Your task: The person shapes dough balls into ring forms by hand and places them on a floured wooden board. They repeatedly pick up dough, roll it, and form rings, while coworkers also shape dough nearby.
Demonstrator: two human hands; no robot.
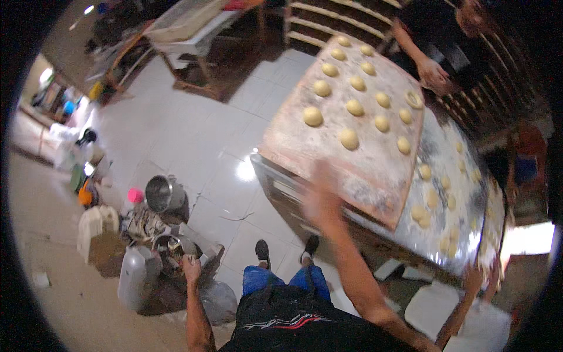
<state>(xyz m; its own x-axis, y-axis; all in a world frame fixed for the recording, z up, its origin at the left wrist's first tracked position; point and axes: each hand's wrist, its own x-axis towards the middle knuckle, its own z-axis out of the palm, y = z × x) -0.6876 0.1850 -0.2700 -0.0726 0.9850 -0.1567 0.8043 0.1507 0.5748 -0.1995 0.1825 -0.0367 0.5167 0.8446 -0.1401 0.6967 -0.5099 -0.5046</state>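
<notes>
Low on the left, my left hand (190, 268) is held out with its fingers curled in; what they hold, if anything, is hidden. Beneath and beside it stands a metal pot (166, 242) with something in it I cannot make out. My right hand (321, 196) is smeared by motion over the near left edge of a floury wooden board (287, 138), so its fingers do not show clearly. Several round dough balls (349, 139) are spread over the board's far part, apart from my hand. A ring-shaped dough piece (414, 100) lies at the board's right edge.
A metal table (431, 120) under the board carries more dough balls (432, 198). Across it is another person's hand (434, 75); further hands (474, 277) reach in at right. An empty-looking pot (165, 194) and plastic jugs (139, 278) stand at left. A rack (334, 23) rises behind.
</notes>
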